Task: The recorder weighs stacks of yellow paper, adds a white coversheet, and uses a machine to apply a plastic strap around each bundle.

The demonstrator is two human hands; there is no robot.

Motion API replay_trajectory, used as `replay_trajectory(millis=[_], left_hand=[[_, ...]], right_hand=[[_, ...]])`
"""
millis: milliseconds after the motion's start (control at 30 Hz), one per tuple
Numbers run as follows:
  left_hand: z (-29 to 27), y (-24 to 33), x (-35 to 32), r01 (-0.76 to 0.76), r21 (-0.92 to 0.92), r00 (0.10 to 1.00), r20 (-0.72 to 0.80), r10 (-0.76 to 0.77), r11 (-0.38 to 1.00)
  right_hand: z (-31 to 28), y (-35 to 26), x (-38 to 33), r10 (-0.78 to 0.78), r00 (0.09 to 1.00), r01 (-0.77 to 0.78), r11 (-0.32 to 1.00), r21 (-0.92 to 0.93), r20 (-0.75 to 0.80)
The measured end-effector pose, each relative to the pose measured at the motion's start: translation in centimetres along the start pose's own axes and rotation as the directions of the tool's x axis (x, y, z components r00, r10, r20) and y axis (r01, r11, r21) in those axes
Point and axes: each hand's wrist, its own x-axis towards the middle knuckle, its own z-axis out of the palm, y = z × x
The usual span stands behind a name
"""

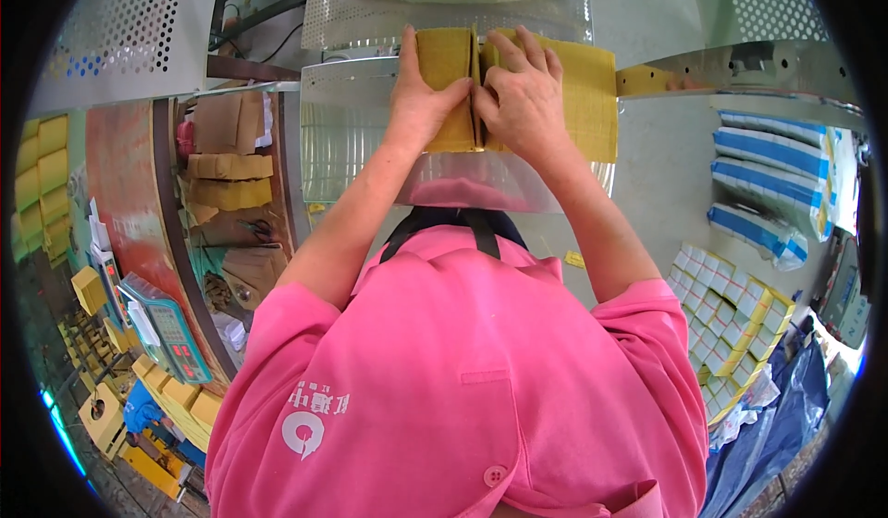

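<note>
Two blocks of coarse yellow-brown paper lie side by side on a clear, shiny sheet-like surface in front of me. My left hand grips the left paper stack, with its fingers along the outer left side and the thumb across the top. My right hand is on the right paper stack. Its fingers are bent over the top, and its thumb presses at the inner edge. Thin upright edges of paper stand between the stacks, close to both thumbs. The undersides of both stacks are hidden.
A perforated metal panel stands at the left, and a metal bar runs right. Blue-and-white wrapped packs and bundled yellow blocks sit at the right. A teal scale stands on a reddish bench at the left.
</note>
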Motion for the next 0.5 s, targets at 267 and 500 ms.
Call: replay_trajectory(millis=[267, 500], left_hand=[[-0.3, 1.4, 0.1, -0.005, 0.121, 1.000, 0.020, 0.003, 0.993], [-0.6, 3.4, 0.2, 0.053, 0.210, 0.994, 0.085, -0.073, 0.976]], right_hand=[[-0.1, -0.4, 0.0, 0.038, 0.999, -0.038, 0.999, -0.020, 0.032], [-0.3, -0.6, -0.3, 0.058, 0.996, -0.058, 0.998, -0.007, 0.064]])
